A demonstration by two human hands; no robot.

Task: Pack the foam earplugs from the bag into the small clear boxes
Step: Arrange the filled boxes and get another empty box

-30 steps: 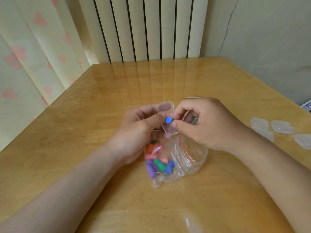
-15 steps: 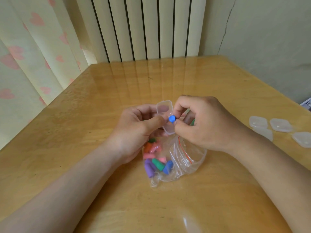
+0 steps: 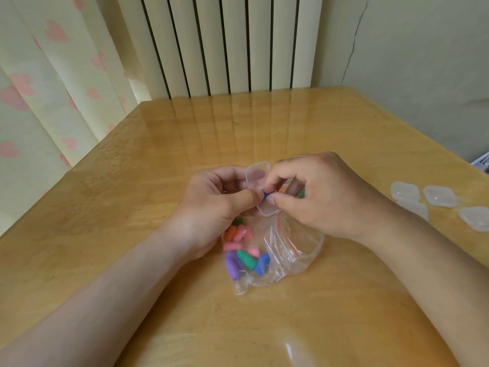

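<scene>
nearest on the table (image 3: 291, 327) lies the bag (image 3: 296, 250), its red-lined mouth open toward the hands. a heap of plugs (image 3: 244, 256) in purple, green, pink, blue and orange sits in its left half, partly under the left wrist.

just above the bag's mouth the two hands meet. the left hand (image 3: 219, 202) has its fingers curled round an open box (image 3: 265, 211), thumb pressed to its near left edge, the hinged lid (image 3: 258, 172) standing up behind. the right hand (image 3: 325, 197) pinches a blue plug (image 3: 267, 196) between thumb and forefinger, right at the box's opening. whether the plug already touches the box floor cannot be told. a green plug (image 3: 302, 192) shows under the right hand's other curled fingers, seemingly kept in reserve.

so the step in hand looks like seating the first plug of a pair. the next move calls for pushing the blue plug fully in and letting go without it springing out, since foam rebounds. then the green one has to be worked forward to the fingertips and laid alongside, and the lid snapped down.

farther right, well apart from the hands, lie three closed boxes (image 3: 404, 190). whether they are filled cannot be told.
</scene>
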